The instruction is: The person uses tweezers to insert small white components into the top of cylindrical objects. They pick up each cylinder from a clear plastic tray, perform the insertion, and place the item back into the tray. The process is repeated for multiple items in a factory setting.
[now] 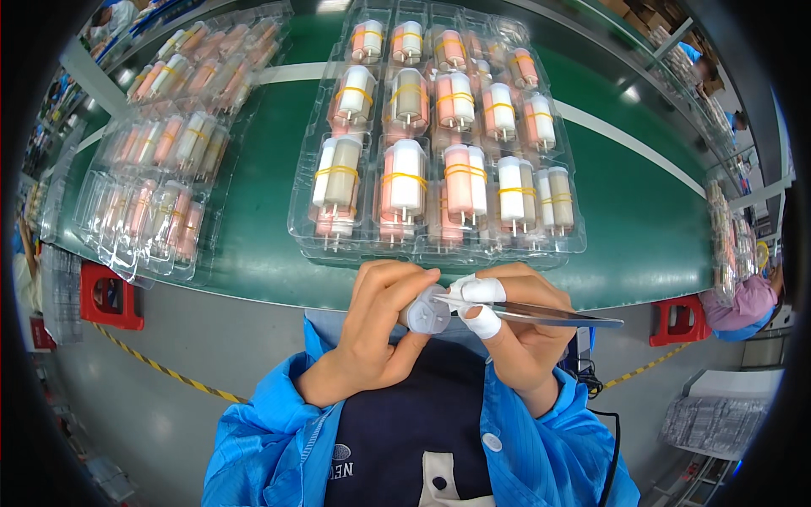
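In front of my chest, my left hand point(372, 325) grips a small translucent round plastic piece point(428, 313), like a cap or cup, with its circular end turned up. My right hand point(530, 338) has white tape wrapped round its thumb and index finger, and pinches a pair of metal tweezers point(562, 317). The tweezers' tips are at the edge of the round piece; whether they grip anything there I cannot tell. Just beyond both hands, a clear plastic tray point(302, 226) holds pink, white and grey cylinders point(408, 173) with thin stems, bundled by yellow rubber bands.
A green worktable point(253, 245) carries more clear trays point(118, 253) of banded cylinders at the left. Red stools point(114, 296) stand under the table on both sides. A co-worker in a pink sleeve point(752, 304) sits at the far right. A black cable point(615, 439) hangs by my right arm.
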`<action>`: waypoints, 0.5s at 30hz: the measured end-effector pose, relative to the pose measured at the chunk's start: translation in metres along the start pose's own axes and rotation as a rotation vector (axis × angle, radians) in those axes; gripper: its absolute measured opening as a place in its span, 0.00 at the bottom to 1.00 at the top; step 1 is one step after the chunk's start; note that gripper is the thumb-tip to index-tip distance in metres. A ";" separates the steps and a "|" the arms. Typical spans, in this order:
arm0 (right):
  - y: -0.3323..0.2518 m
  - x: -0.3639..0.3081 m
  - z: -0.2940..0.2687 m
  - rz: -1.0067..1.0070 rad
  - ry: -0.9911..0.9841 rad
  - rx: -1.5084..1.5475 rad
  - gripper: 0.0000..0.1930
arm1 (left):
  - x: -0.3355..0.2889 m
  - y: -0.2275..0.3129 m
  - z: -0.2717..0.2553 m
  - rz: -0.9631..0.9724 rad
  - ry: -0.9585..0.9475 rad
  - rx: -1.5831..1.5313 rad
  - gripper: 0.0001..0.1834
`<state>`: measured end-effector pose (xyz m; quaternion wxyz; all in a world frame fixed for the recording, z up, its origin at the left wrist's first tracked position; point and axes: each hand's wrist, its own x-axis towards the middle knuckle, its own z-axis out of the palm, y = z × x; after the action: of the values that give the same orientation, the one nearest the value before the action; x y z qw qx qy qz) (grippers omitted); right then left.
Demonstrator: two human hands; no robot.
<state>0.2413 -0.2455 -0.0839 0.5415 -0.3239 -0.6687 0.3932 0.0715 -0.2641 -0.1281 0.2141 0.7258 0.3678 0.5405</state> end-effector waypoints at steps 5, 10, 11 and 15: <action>0.000 0.000 0.001 0.018 0.000 -0.014 0.09 | 0.001 0.000 0.000 -0.005 -0.001 0.005 0.32; 0.002 0.000 0.000 0.003 -0.008 -0.002 0.09 | 0.001 0.000 -0.001 -0.003 -0.009 0.011 0.31; 0.002 -0.001 0.000 -0.008 -0.005 0.001 0.09 | 0.001 0.000 -0.001 0.003 -0.008 0.011 0.31; 0.002 0.000 0.000 -0.026 -0.001 -0.002 0.09 | 0.001 0.001 -0.001 0.003 -0.003 0.008 0.31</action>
<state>0.2415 -0.2451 -0.0856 0.5460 -0.3157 -0.6734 0.3858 0.0713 -0.2641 -0.1261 0.2110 0.7280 0.3684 0.5383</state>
